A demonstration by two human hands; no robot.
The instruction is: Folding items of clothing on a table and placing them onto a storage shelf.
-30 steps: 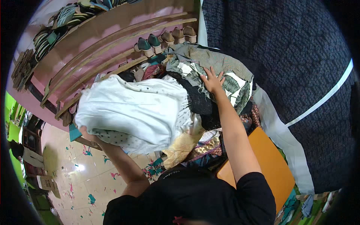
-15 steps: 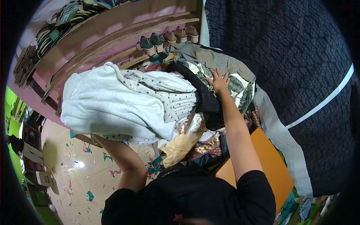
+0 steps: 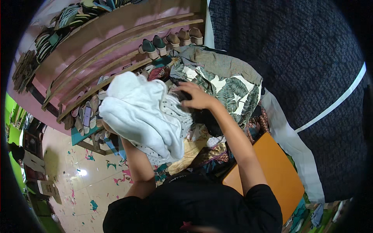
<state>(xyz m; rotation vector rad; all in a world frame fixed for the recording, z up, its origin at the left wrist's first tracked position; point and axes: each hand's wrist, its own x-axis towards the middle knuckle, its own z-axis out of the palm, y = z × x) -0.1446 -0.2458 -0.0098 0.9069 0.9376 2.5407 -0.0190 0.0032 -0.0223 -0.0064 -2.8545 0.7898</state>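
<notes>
Floor littered; left hand apparently grips white cloth; right hand half-open.

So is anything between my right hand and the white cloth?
Nothing that I can see: your right hand is at the right side of the white cloth, though I can't tell whether they touch.

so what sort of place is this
Probably a small shoemaking workshop, though that's a guess: finished-looking shoes line a rack, assorted fabrics are heaped beside it, and coloured scraps litter the tiled floor.
</notes>
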